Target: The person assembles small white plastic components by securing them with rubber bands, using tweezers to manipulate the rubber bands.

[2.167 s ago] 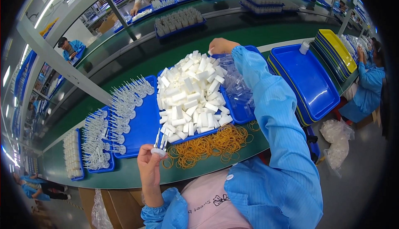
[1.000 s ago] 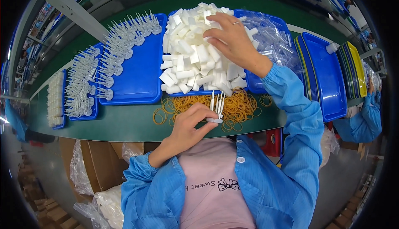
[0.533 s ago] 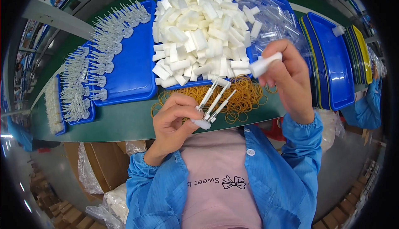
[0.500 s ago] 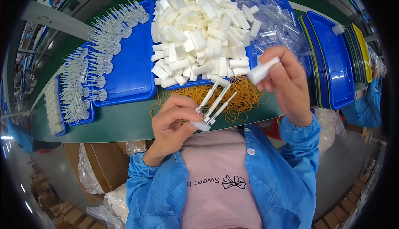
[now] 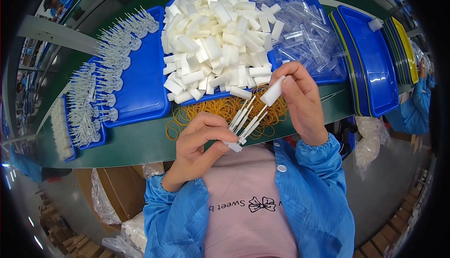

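My left hand pinches the base of a pronged plastic piece, whose several thin metal-and-white prongs point up and away from me. Between the fingers and thumb of my right hand is a white foam block. The block's lower end meets the tip of one prong; whether the prong goes into it I cannot tell. Just beyond both hands lie many tan rubber bands in a loose heap. Behind them rises a big pile of white foam blocks.
Clear plastic tubes fill a blue tray at the back right. Stacked blue and yellow trays stand farther right. On the left, a blue tray and smaller ones hold rows of clear pronged pieces. Cardboard boxes sit below the table edge.
My right hand has come down and left, bringing the foam block from the air onto a prong tip. My left hand has shifted slightly right, still gripping the pronged piece.
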Demonstrator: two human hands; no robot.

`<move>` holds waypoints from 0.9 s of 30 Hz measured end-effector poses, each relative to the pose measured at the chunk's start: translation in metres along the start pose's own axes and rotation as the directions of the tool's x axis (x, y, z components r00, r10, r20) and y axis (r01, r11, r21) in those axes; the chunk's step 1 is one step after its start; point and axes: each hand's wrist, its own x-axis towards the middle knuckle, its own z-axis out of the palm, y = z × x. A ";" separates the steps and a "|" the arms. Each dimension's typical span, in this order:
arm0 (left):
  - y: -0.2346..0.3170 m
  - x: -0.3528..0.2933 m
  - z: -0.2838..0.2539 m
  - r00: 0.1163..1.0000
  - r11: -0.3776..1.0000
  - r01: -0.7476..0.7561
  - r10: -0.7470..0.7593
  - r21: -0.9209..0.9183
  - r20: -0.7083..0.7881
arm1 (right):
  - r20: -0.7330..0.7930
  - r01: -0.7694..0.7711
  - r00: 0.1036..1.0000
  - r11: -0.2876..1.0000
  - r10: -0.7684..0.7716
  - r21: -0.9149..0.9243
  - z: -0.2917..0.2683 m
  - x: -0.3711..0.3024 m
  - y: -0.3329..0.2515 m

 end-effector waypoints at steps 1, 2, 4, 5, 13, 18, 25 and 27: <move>0.000 0.000 0.000 1.000 1.000 0.012 -0.012 -0.021 -0.010 | 0.004 -0.011 1.000 1.000 0.011 -0.009 -0.001 0.000 0.000; -0.001 -0.001 0.000 0.999 0.999 0.024 -0.025 -0.041 -0.019 | 0.003 -0.010 1.000 1.000 0.010 -0.009 -0.002 0.000 0.001; -0.003 -0.003 0.000 0.999 0.997 0.041 -0.043 -0.059 -0.031 | 0.006 -0.003 1.000 1.000 0.003 0.003 -0.005 0.001 0.002; -0.003 -0.003 0.000 0.997 0.995 0.057 -0.061 -0.079 -0.043 | 0.005 -0.002 1.000 1.000 0.002 0.004 -0.005 0.001 0.002; -0.005 0.001 0.003 0.996 0.992 0.065 -0.070 -0.105 -0.046 | 0.046 -0.006 0.999 1.000 0.008 -0.030 0.000 -0.002 0.001; -0.011 -0.001 0.004 0.992 0.996 0.072 -0.077 -0.054 -0.101 | 0.125 -0.037 0.991 0.999 0.036 0.008 0.016 -0.013 0.009; -0.020 -0.008 0.002 0.986 0.997 -0.043 0.052 0.060 -0.161 | 0.232 0.084 0.971 0.992 -0.060 -0.095 0.021 -0.019 0.018; -0.023 -0.011 0.001 0.978 0.999 -0.037 0.036 0.000 -0.208 | 0.290 0.262 0.944 0.887 -0.154 -0.382 0.017 -0.003 0.012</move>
